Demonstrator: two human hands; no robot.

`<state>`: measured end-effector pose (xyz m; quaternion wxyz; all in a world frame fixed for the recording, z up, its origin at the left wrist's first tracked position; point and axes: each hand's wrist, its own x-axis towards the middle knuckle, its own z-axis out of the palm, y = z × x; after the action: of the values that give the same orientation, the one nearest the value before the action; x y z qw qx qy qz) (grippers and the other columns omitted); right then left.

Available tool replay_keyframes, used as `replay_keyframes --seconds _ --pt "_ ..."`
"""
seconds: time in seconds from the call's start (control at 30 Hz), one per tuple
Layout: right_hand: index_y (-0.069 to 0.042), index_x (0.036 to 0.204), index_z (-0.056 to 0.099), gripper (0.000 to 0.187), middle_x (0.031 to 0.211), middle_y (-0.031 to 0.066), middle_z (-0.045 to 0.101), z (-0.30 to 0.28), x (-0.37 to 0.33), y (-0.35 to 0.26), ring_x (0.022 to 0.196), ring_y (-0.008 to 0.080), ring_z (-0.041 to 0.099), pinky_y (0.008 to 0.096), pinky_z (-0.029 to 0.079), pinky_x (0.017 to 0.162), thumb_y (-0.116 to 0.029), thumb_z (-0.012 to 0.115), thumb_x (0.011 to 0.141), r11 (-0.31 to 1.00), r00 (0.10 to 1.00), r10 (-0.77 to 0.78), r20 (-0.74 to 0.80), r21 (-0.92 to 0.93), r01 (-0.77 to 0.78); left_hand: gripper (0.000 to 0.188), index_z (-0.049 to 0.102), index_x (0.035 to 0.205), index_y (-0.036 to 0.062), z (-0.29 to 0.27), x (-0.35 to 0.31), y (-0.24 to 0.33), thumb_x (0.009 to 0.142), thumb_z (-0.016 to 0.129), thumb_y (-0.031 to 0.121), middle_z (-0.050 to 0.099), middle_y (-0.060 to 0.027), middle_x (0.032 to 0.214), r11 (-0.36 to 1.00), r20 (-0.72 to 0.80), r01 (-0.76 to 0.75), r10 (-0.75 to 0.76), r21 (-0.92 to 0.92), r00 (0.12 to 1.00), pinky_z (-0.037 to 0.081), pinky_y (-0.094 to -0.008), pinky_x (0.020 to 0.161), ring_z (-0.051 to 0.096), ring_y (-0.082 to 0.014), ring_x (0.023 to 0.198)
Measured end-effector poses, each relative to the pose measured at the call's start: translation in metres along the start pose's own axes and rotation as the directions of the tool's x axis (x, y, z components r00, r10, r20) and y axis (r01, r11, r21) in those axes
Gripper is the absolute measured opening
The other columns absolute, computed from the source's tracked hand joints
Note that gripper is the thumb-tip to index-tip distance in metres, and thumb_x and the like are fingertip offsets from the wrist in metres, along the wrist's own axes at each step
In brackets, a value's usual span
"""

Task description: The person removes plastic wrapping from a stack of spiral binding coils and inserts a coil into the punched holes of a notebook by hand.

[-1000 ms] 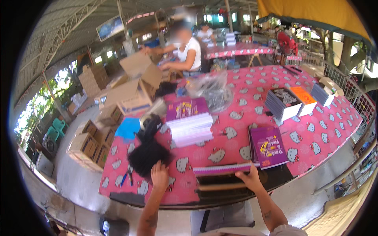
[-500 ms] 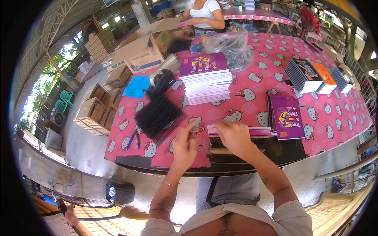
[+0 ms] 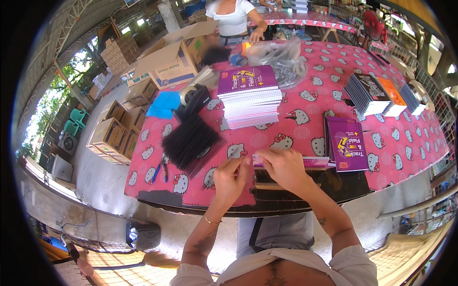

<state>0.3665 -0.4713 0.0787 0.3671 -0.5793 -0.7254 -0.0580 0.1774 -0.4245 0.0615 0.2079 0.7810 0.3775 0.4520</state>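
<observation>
At the table's near edge my right hand [image 3: 285, 169] is closed on the left end of a purple notebook [image 3: 315, 162], which shows only as a narrow strip behind a dark wooden block [image 3: 286, 183]. Just left of it, my left hand [image 3: 231, 180] has thumb and fingers pinched together; anything between them is too small to make out. Black spiral binding coils [image 3: 193, 143] lie in a heap beyond my left hand. Bound purple notebooks [image 3: 349, 145] lie right of my right hand. Ahead stands a tall stack of purple-covered notebooks [image 3: 250, 102].
Left of the stack are a black tape dispenser [image 3: 193, 102], a blue sheet [image 3: 164, 105] and an open cardboard box [image 3: 174, 69]. Pens [image 3: 161, 172] lie at the near left. Clear plastic [image 3: 281, 62] and more notebook stacks [image 3: 367, 97] sit farther back. Another person [image 3: 234, 21] stands across the table.
My left hand has moved right toward my right hand, its raised index finger now drawn into a pinch. My right hand stays at the notebook. The person opposite has stretched a hand over the table.
</observation>
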Motion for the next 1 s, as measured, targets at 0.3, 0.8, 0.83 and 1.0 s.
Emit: replay_keyframes --seconds 0.3,0.8,0.83,1.0 --pt "-0.016 0.093 0.071 0.008 0.072 0.0037 0.066 0.002 0.002 -0.005 0.057 0.0279 0.065 0.0393 0.051 0.055 -0.022 0.072 0.086 1.000 0.997 -0.016 -0.075 0.001 0.016 0.019 0.070 0.087 0.0013 -0.019 0.022 0.012 0.098 0.069 0.018 0.061 -0.0155 0.062 0.999 0.143 -0.035 0.034 0.001 0.989 0.043 -0.0404 0.046 0.061 -0.0352 0.049" --pt "-0.016 0.089 0.068 0.010 0.069 0.0030 0.064 0.003 0.001 -0.005 0.054 0.0271 0.063 0.0401 0.048 0.052 -0.026 0.071 0.088 0.999 0.996 -0.040 -0.082 -0.011 0.039 0.011 0.071 0.102 -0.0005 0.002 0.017 -0.006 0.092 0.072 0.005 0.073 -0.0151 0.084 0.994 0.095 -0.091 0.097 -0.058 0.991 0.053 -0.0317 0.062 0.071 -0.0256 0.070" --pt "-0.015 0.089 0.067 0.010 0.069 0.0043 0.064 0.002 0.000 -0.003 0.055 0.0284 0.063 0.0413 0.049 0.053 -0.025 0.070 0.088 0.998 0.996 -0.050 -0.070 0.028 0.052 0.012 0.071 0.103 -0.0005 0.003 0.020 -0.003 0.092 0.072 0.005 0.073 -0.0138 0.083 0.984 0.121 -0.042 0.064 -0.173 0.991 0.053 -0.0308 0.064 0.071 -0.0238 0.070" --pt "-0.012 0.090 0.066 0.007 0.071 0.0083 0.064 -0.005 0.000 -0.002 0.059 0.0327 0.065 0.0458 0.052 0.056 -0.019 0.067 0.090 0.993 0.999 -0.029 -0.012 0.112 0.031 0.015 0.070 0.105 0.0002 -0.016 0.035 -0.015 0.091 0.074 0.003 0.070 -0.0119 0.087 0.986 0.311 -0.136 0.159 -0.096 0.937 0.051 -0.0314 0.061 0.067 -0.0218 0.070"
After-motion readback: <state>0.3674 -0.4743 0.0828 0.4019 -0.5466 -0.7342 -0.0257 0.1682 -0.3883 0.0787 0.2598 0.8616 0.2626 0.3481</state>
